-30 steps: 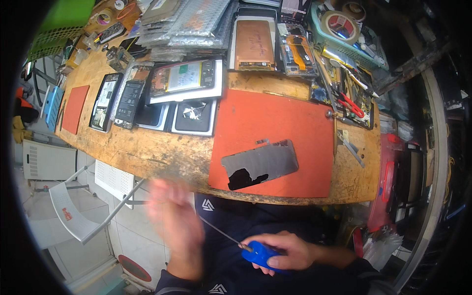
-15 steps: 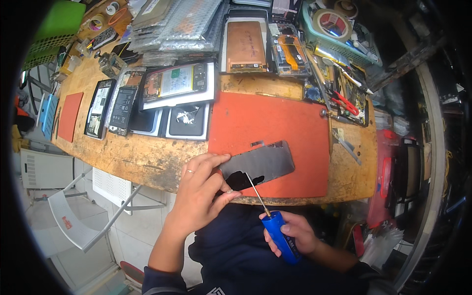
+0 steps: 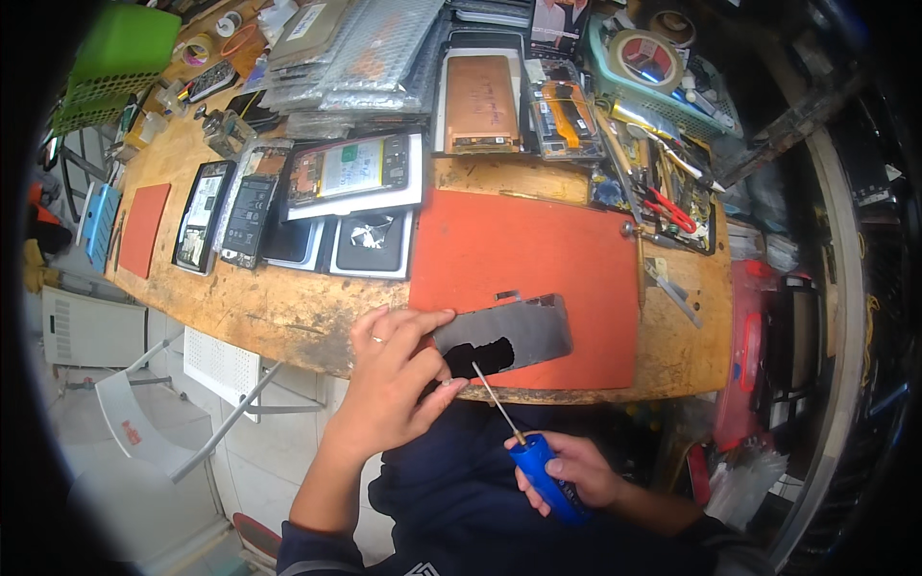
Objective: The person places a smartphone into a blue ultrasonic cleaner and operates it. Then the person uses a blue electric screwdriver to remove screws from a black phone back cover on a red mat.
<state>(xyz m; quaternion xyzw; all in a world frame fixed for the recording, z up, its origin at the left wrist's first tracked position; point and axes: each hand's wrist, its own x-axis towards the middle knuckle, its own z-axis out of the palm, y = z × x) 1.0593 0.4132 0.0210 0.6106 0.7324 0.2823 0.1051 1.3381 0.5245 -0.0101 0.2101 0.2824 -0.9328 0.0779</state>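
Observation:
A phone screen panel [image 3: 538,331] lies on the red mat [image 3: 538,240], close to the table's front edge. Most of its surface is dull grey, with a shiny black patch [image 3: 492,355] along the lower left. My left hand [image 3: 396,379] grips the panel's left end, thumb at the near corner and fingers along the far edge. Wrapped in my right hand [image 3: 581,470] is a blue handheld glue remover [image 3: 549,480] with a long thin metal rod. The rod's tip is over the black patch; whether it touches I cannot tell.
Opened phones and boxes [image 3: 370,240] stand left of the mat, with bubble-wrapped packages [image 3: 341,48] behind. Right of the mat lie a metal blade [image 3: 677,300] and red-handled pliers [image 3: 672,211]. A teal basket [image 3: 715,110] holds tape rolls. A white chair [image 3: 154,422] stands at lower left.
The black patch on the screen panel has grown wider and more even. The rod's tip has shifted slightly left and down. My left hand keeps its grip; the whole view has shifted slightly.

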